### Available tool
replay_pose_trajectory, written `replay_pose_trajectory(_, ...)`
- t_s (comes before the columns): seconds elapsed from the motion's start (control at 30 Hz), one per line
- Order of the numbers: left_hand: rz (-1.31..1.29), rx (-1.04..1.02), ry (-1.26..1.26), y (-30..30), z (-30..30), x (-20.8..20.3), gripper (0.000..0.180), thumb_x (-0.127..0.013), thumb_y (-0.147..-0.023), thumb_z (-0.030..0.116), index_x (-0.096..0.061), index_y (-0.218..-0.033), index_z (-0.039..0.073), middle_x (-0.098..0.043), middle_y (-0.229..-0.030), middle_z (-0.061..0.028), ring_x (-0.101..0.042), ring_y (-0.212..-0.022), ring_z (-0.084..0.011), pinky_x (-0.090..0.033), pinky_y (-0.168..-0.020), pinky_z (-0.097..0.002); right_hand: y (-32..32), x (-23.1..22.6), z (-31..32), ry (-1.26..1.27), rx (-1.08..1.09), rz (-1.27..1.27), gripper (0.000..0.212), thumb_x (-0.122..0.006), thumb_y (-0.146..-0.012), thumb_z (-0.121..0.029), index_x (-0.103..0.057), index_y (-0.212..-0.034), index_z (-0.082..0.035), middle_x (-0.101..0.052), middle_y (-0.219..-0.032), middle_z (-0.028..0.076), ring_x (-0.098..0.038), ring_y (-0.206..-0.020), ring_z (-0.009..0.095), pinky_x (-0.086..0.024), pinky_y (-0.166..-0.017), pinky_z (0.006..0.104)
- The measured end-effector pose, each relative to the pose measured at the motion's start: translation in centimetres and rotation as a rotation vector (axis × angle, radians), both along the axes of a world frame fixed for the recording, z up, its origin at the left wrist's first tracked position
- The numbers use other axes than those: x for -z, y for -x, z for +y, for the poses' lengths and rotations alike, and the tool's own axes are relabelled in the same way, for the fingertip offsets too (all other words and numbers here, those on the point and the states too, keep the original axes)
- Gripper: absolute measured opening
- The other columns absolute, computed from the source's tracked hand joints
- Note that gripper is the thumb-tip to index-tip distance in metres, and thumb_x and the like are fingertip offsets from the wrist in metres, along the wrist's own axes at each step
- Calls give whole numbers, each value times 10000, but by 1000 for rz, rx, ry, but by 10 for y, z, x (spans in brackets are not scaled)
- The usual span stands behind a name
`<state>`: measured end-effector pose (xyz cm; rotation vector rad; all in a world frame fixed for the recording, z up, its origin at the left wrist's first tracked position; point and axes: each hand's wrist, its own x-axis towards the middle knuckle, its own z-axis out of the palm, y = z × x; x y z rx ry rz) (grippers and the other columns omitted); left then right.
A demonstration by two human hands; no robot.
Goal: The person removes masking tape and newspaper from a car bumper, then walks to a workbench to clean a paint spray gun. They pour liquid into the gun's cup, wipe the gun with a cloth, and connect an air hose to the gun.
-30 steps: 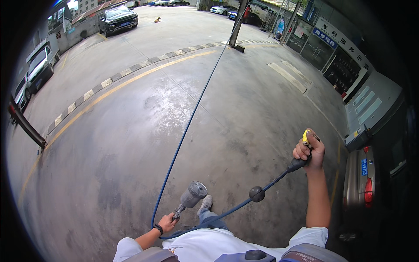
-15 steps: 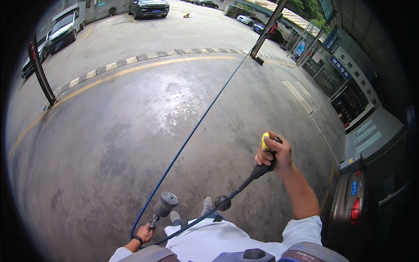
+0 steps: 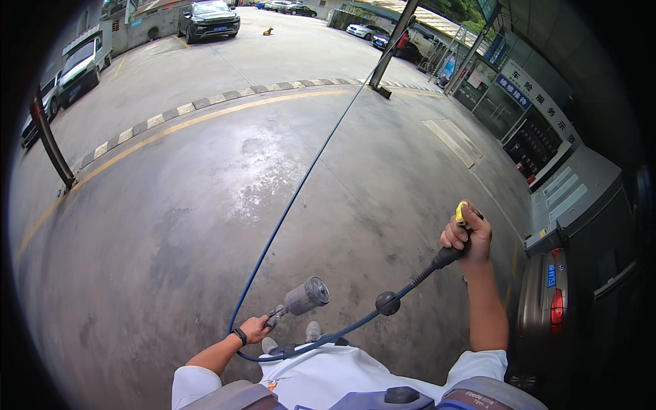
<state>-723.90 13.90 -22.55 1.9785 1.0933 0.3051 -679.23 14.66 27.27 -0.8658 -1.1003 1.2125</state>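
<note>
My left hand point(image 3: 253, 329) is closed on a paint spray gun point(image 3: 306, 296) with a grey cylindrical cup, held low in front of me and tilted to the right. Out to the right, my right hand point(image 3: 477, 239) grips the black sleeved end point(image 3: 449, 256) of an air hose, its thumb against a yellow piece point(image 3: 460, 212) at the top. The blue hose point(image 3: 285, 219) runs from the far post down to my left wrist, bends there and crosses my waist to the right hand. A black ball point(image 3: 387, 303) sits on it. The spray gun and hose end are apart.
A dark post point(image 3: 393, 51) stands far off where the hose leads, and another post point(image 3: 51, 143) at the left. A striped kerb point(image 3: 205, 102) crosses the concrete floor. A brown car point(image 3: 540, 307) and a grey cabinet point(image 3: 581, 198) are at the right. More vehicles are parked beyond.
My right hand has moved right with the hose end. The left hand has come up and to the right with the spray gun. The view has shifted slightly, and the hose with it.
</note>
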Motion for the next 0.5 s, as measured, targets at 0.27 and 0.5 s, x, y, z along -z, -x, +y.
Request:
replay_pose_trajectory(0.27,-16,23,7,-39,54,-22,308,-631,-986,352,-583,-1005,48,-667,-818,-272,-634,-798,-496,-483,-690,-549,-70,3,-71,-101,152,28,198,-498,-1093,-276,-620,-980,-169,-372,-508,-28,-382,-398,115,-424,-511,332)
replay_pose_trajectory(0.5,72,-26,70,44,-40,8,326,-626,-980,368,-590,-1047,51,-677,-855,-294,-640,-845,-516,-492,-734,-579,4,23,-57,21,52,50,248,-530,-1071,-273,-521,-854,-154,-371,-514,-17,-390,-411,126,-406,-511,343)
